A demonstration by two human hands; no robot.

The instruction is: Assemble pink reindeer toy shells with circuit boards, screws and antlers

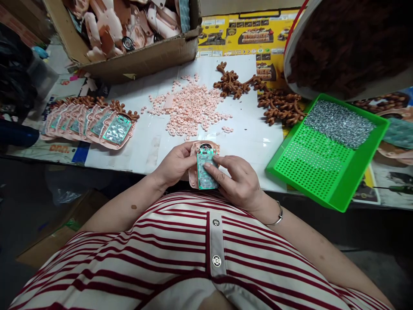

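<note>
Close to my body, over the table's front edge, is a pink plastic toy shell (193, 177) with a green-edged circuit board (207, 172) lying in it. A round dark part (205, 146) shows at the shell's top. My left hand (177, 165) grips the shell by its left side, thumb on the front. My right hand (237, 176) rests its thumb and fingers on the board's face and right edge; its other fingers are partly hidden. Just beyond the hands lies a heap of small pink plastic pieces (193, 107).
At left, several similar shells with boards (116, 129) stand leaning in a row. Behind is a cardboard box (138, 58) of pink parts. Brown antler-shaped pieces (280, 105) lie right of the heap. A green tray (287, 159) holds screws (342, 122); a tilted tub (348, 92) stands behind it.
</note>
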